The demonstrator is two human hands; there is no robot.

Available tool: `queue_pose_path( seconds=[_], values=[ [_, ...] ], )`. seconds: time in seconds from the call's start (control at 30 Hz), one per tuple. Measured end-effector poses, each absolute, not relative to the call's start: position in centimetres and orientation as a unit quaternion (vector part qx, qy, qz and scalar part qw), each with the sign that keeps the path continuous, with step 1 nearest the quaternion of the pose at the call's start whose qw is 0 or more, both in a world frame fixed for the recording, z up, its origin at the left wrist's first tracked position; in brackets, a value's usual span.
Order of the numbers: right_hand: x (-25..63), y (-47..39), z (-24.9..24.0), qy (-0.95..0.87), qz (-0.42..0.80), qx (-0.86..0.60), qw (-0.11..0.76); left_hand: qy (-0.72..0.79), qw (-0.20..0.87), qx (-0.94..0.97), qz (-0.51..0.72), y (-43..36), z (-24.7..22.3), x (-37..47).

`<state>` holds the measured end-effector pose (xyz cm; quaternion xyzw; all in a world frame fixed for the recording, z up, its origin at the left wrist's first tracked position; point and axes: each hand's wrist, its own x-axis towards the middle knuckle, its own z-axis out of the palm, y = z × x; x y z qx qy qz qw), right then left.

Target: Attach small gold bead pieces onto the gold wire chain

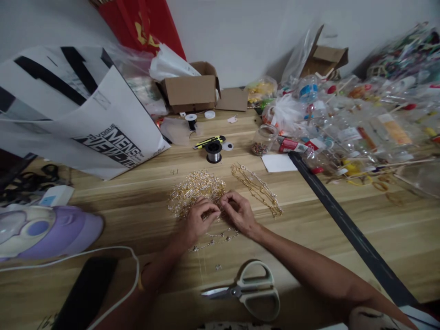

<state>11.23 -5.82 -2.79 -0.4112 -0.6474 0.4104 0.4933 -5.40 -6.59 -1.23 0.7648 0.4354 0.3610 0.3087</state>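
My left hand [201, 217] and my right hand [239, 211] are close together at the middle of the wooden table, fingertips pinched just in front of a heap of gold and silver beaded pieces [192, 188]. What the fingertips hold is too small to make out. Below them a beaded silver chain [220, 240] lies on the wood, its upper part near my fingers. Gold and silver chains [259, 190] lie to the right of the heap. Nearer to me are scissors [254, 291] with pale handles, spread a little, and a few tiny pieces [218, 267].
Behind the heap stand a wire spool [213, 152], a yellow cutter [208, 142] and a bead jar [264, 140]. A white paper bag [103, 133], purple device [65, 233] and dark phone-like object [85, 291] are left. Plastic bottles [357, 133] and a black strip [343, 220] are right.
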Motion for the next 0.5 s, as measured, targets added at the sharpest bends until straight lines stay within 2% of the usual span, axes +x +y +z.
queue_pose_path(
  seconds=[0.17, 0.33, 0.5],
  values=[
    [11.25, -5.96, -2.81, -0.662, 0.398, -0.397, 0.496, 0.504, 0.408, 0.634, 0.421, -6.17, -1.50, -5.48],
    [11.40, -5.72, -2.58, -0.576, 0.485, -0.408, 0.517, 0.518, 0.427, 0.594, 0.444, -6.16, -1.64, -5.35],
    [11.75, -5.11, -2.44, -0.514, 0.511, -0.428, 0.540, 0.520, 0.450, 0.572, 0.448, -6.28, -1.09, -5.15]
  ],
)
